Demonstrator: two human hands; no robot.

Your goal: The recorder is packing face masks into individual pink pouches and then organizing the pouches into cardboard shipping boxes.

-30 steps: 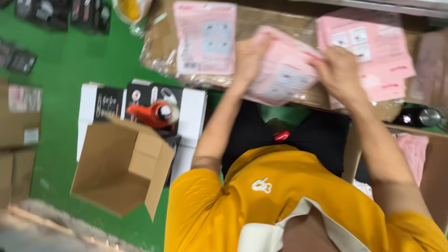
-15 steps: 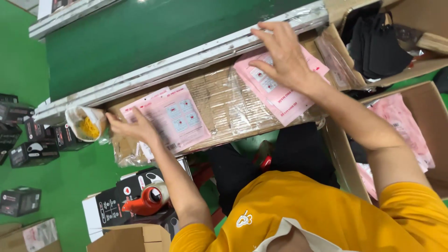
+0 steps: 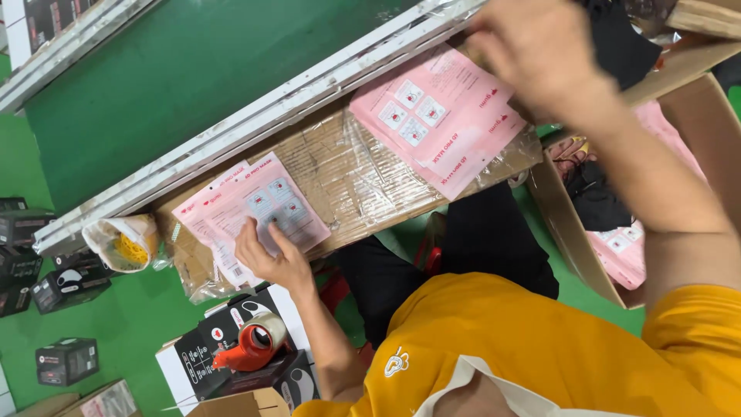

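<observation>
Pressing down with my left hand (image 3: 272, 255), fingers spread flat and gripping nothing, I pin a pink flat packet (image 3: 251, 212) that lies under my fingertips on the plastic-wrapped cardboard board (image 3: 363, 174). Half a second ago my right hand (image 3: 540, 50) lay on the other pink packets (image 3: 444, 116); now it has lifted above them, blurred, so I cannot tell its grip. Those packets lie fanned, glossy, printed with small squares.
</observation>
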